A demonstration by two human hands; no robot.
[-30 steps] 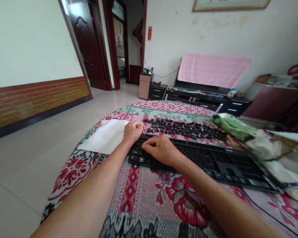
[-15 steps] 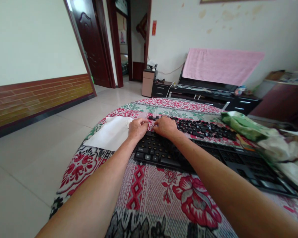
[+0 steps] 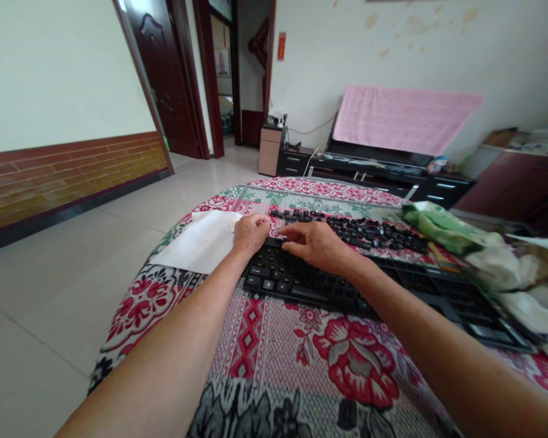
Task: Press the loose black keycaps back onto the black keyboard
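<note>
A black keyboard [image 3: 308, 293] lies across the patterned cloth, with many of its keycaps off and bare key sockets showing; some caps sit in its near left rows. At its far left corner is my left hand [image 3: 251, 234], fingers bent together beside the edge of a white sheet [image 3: 198, 241]. What those fingers pinch, if anything, is hidden. My right hand [image 3: 318, 248] hovers over the keyboard's far left part, thumb and forefinger apart, and I see nothing between them. Behind the keyboard lie loose black keycaps [image 3: 369, 233] in a long heap.
A round table with a flowered tablecloth [image 3: 256, 389] carries everything. At the right lie a green bag [image 3: 438, 228] and crumpled whitish cloth [image 3: 502, 267]. Beyond stand a black TV cabinet [image 3: 447, 190] and a screen covered by a pink towel [image 3: 406, 118].
My right hand has drawn back slightly right and toward me, and its thumb and forefinger have parted. My left hand stays at the keyboard's corner. The view has shifted a little.
</note>
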